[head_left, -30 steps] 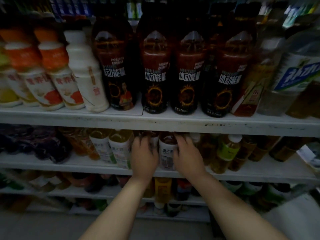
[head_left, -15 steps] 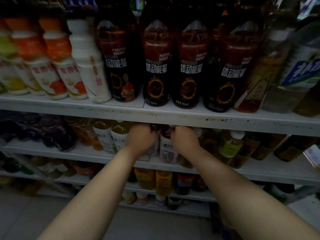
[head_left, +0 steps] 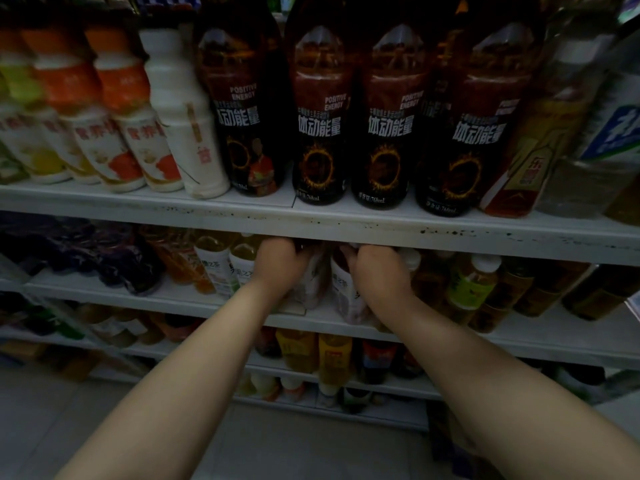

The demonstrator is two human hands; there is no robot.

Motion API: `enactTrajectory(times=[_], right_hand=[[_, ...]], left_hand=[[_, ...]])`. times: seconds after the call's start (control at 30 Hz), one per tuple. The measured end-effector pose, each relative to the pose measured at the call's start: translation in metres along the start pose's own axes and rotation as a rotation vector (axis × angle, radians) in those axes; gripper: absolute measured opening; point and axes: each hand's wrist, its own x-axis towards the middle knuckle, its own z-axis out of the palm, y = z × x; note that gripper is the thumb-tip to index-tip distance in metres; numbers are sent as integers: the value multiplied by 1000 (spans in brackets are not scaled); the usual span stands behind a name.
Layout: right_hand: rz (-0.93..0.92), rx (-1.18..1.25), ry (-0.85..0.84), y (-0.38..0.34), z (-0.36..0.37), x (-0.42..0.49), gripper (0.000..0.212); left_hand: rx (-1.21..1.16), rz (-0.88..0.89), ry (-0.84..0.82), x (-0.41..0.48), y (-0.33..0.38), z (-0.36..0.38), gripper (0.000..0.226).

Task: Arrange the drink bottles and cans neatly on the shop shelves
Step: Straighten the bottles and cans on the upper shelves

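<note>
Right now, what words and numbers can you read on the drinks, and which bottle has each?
"POSITIVE ENERGY": dark bottles, top shelf.
"体动能量": the same dark bottles.
"768mL": low on those dark bottles.
"果之茶", it seems: white-labelled bottle, lower shelf.
Too blurred: orange-capped bottles, plain white bottle, blue label far right, and the pale bottles that the left hand and right hand grip.

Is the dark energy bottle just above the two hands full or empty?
Full: in the dark energy bottle, reddish liquid shows above the label, up to a line near the shoulder.
</note>
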Motion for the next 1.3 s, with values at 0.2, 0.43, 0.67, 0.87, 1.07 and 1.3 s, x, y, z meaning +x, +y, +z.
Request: enactTrajectory(times=[0.2, 0.43, 0.67, 0.87, 1.07, 1.3], right_hand=[[123, 60, -40, 3, -3, 4, 29], [221, 297, -205, 3, -7, 8, 30], [282, 326, -62, -6, 3, 7, 42], [164, -2, -71, -6, 3, 5, 59], [132, 184, -248, 8, -4, 4, 32], [187, 287, -96, -2, 1, -2, 35]], left_hand=[[-97, -89, -392, 2, -5, -19, 36], [197, 67, -298, -3, -5, -9, 63], [234, 84, -362, 4, -13, -17, 61], [193, 58, -349, 3, -13, -17, 61], [221, 33, -408, 1, -14, -15, 66], [317, 59, -354, 1, -12, -17, 57]])
